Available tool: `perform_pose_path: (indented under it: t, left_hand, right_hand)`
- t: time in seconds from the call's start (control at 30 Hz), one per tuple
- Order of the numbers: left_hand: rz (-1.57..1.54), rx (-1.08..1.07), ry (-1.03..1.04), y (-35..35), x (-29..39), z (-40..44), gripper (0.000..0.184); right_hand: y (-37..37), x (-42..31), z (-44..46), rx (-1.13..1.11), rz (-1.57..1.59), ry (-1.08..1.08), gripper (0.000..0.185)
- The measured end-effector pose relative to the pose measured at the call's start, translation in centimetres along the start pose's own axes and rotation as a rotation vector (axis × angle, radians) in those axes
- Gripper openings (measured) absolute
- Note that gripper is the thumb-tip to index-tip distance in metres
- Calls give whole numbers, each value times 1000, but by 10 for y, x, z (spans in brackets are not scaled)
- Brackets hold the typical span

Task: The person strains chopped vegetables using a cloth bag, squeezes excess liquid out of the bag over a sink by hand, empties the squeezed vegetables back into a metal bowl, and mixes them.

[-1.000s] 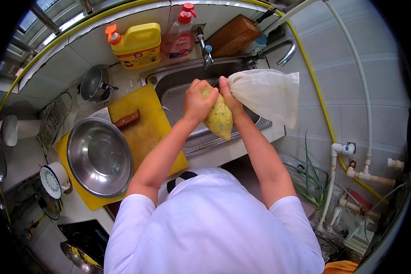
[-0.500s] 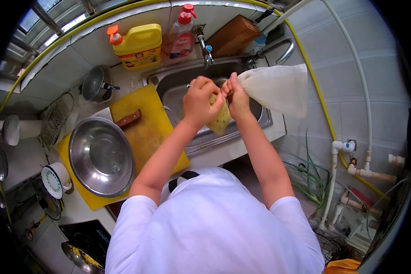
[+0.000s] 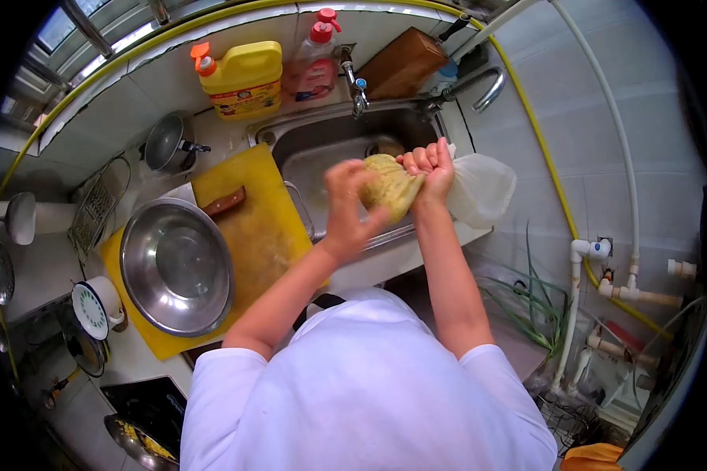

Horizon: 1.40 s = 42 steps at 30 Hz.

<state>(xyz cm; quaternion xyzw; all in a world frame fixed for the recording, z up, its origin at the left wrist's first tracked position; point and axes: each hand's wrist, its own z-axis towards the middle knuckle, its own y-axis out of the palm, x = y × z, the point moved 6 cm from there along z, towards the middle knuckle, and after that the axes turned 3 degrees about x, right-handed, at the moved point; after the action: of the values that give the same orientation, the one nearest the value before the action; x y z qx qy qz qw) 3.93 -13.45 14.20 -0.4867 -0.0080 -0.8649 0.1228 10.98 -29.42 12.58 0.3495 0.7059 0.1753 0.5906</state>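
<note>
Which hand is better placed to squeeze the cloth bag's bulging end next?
Probably the left hand: though blurred, it looks open, right beside the bulging end of the cloth bag. The right hand is closed around the gathered part, so seems less free.

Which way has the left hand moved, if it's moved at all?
Yes: the left hand has moved away from the wall tap, toward the white shirt.
</note>
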Motion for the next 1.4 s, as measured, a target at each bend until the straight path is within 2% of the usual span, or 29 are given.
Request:
perform_pose_path:
  t: [0.03,0.07,0.13,0.17,0.2,0.27,0.3,0.37,0.4,0.47,0.5,0.57,0.6,0.67,0.73,0.8,0.87,1.2,1.27,1.4]
  left_hand:
    - [-2,70,-225,-3,-26,-5,55]
    - [-4,69,-224,1,-38,-8,55]
    - [-1073,45,-1029,32,-73,-28,71]
    - [-1301,-55,-1025,40,-69,-25,86]
    - [-1300,-55,-1022,39,-68,-18,86]
    - [-1454,-64,-872,37,-56,-3,87]
    - [-1459,-62,-870,36,-54,0,87]
    - [-1202,-18,-660,24,-52,14,98]
    - [-1203,-17,-664,23,-52,15,98]
    - [-1085,-70,-548,19,-48,20,90]
    - [-1082,-69,-553,18,-47,21,90]
    - [-737,-123,-500,17,-45,25,73]
    - [-739,-126,-502,18,-45,27,73]
    - [-270,-183,-312,14,-42,35,57]
    - [-246,-164,-302,16,-40,38,51]
    - [-224,-152,-296,18,-40,40,45]
    - [-139,-142,-289,19,-42,42,38]
    - [-40,-77,-249,27,-54,49,30]
    - [-26,-71,-285,27,-56,49,28]
    - [-12,-68,-317,27,-60,48,27]
  right_hand:
    - [3,-4,-4,-14,65,6,46]
    - [5,-7,-6,-13,65,4,46]
    - [22,-9,-13,-219,244,68,46]
    - [29,-9,-17,-267,241,72,46]
    - [30,-8,-15,-271,241,72,46]
    - [28,-5,-15,-268,156,99,46]
    - [25,-6,-13,-216,36,73,47]
    - [22,-3,-10,-156,-67,65,47]
    - [15,0,-9,-90,-168,65,48]
    - [8,3,-3,-112,-232,55,49]
    - [6,4,-1,-138,-323,59,48]
    - [4,8,-1,-159,-414,59,47]
    - [1,10,-1,-89,-531,0,45]
    - [-3,12,-1,-23,-649,-60,43]
    - [-13,14,0,84,-801,-90,39]
    - [-26,20,5,95,-858,-57,37]
    - [-23,17,7,62,-973,-278,35]
    - [-18,24,15,-2,-1117,-322,37]
    - [-18,24,16,22,-1180,-433,39]
    - [-15,25,16,-46,-1273,-393,40]
